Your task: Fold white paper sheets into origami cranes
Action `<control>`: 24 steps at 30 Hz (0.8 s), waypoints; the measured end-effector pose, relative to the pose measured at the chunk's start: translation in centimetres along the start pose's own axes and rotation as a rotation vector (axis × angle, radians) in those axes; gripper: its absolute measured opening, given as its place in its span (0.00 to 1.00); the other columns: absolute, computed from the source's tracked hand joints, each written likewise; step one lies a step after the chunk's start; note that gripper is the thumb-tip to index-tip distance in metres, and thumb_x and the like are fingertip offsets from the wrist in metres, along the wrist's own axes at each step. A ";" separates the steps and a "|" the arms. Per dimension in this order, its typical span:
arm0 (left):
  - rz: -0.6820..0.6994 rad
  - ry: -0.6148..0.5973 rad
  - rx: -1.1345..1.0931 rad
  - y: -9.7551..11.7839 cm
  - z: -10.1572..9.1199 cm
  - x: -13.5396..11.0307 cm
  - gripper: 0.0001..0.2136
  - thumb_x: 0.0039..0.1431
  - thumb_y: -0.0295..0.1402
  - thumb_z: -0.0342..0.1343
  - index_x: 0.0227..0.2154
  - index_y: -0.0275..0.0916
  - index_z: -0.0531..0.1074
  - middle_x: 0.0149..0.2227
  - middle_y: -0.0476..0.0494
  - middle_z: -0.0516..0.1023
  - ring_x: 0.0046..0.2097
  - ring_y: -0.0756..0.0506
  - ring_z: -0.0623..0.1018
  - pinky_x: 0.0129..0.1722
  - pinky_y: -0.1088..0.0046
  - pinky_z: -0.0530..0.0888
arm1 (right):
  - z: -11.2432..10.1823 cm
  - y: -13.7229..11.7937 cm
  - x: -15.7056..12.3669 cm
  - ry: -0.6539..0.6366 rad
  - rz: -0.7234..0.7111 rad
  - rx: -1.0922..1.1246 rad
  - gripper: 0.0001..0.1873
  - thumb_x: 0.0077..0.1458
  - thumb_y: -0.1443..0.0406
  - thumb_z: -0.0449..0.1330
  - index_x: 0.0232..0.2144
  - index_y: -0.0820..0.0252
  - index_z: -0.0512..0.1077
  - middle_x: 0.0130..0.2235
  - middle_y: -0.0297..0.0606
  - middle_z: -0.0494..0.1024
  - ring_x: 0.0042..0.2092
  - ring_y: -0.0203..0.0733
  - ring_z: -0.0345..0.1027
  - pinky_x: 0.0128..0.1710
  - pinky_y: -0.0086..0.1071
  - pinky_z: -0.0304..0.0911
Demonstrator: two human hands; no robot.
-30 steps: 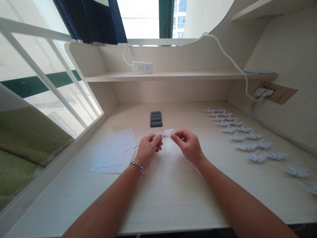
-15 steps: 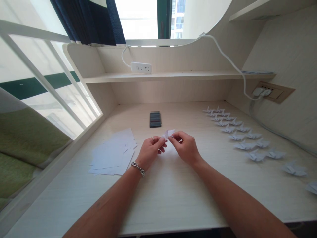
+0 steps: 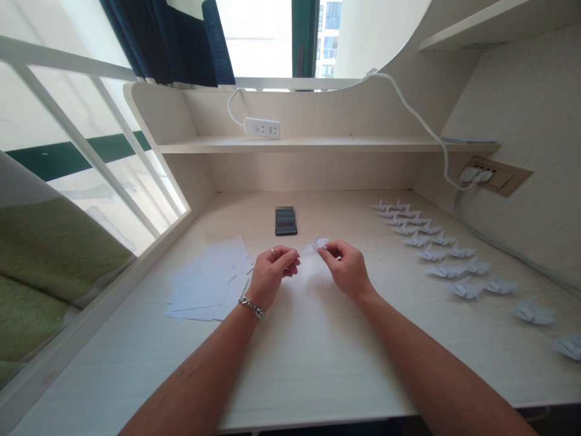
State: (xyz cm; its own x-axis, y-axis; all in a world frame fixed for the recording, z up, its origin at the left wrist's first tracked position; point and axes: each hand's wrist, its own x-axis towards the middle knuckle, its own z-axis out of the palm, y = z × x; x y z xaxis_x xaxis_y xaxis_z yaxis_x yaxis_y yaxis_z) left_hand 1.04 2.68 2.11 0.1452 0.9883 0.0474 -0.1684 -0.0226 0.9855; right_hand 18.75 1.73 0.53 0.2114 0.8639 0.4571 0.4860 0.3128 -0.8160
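A small white folded paper crane [image 3: 312, 247] is pinched between the thumb and fingers of my right hand [image 3: 347, 266], above the desk. Its wings are spread out. My left hand [image 3: 272, 269], with a ring and a chain bracelet, is just left of the crane and apart from it. The thumb of that hand lies against its curled fingers, and nothing shows between them. A fanned stack of white paper sheets [image 3: 204, 281] lies left of my left hand.
Finished paper cranes [image 3: 447, 269] stand in rows along the desk's right side. A dark phone-like object [image 3: 285, 221] lies behind my hands. A power strip [image 3: 262, 128] rests on the shelf [image 3: 318, 147]; a white cable [image 3: 415, 109] runs to the wall socket [image 3: 497, 175].
My left hand has let go of the crane and drawn slightly left. My right hand, still holding the crane, has moved a little right. The view has shifted slightly.
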 end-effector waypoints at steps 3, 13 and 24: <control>-0.052 -0.014 0.140 -0.8 -0.5 0.5 0.12 0.49 0.42 0.62 0.26 0.36 0.74 0.25 0.45 0.76 0.24 0.51 0.71 0.24 0.75 0.66 | 0.0 0.5 0.1 0.014 0.005 -0.021 0.10 0.53 0.58 0.60 0.28 0.59 0.74 0.29 0.36 0.78 0.31 0.40 0.69 0.35 0.33 0.62; 0.083 -0.097 0.548 -2.2 -1.3 0.9 0.13 0.52 0.43 0.57 0.28 0.38 0.75 0.25 0.45 0.78 0.23 0.49 0.72 0.24 0.74 0.66 | -0.1 2.9 0.4 0.031 0.130 -0.164 0.10 0.51 0.59 0.59 0.29 0.59 0.76 0.31 0.39 0.80 0.34 0.43 0.72 0.38 0.34 0.63; 0.086 -0.116 0.628 -0.6 -0.6 0.8 0.15 0.49 0.46 0.58 0.29 0.37 0.76 0.26 0.45 0.79 0.23 0.48 0.72 0.23 0.74 0.65 | -7.1 4.0 -4.2 0.163 0.253 -0.347 0.10 0.51 0.60 0.58 0.30 0.59 0.77 0.31 0.40 0.81 0.34 0.42 0.72 0.38 0.33 0.62</control>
State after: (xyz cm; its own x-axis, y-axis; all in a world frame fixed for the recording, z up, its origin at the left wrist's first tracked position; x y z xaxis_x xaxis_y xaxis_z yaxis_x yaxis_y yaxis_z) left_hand 0.67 3.60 1.44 0.2668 0.9571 0.1133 0.4135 -0.2198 0.8836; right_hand 25.86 -3.42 -2.12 0.4774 0.8141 0.3308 0.6510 -0.0749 -0.7553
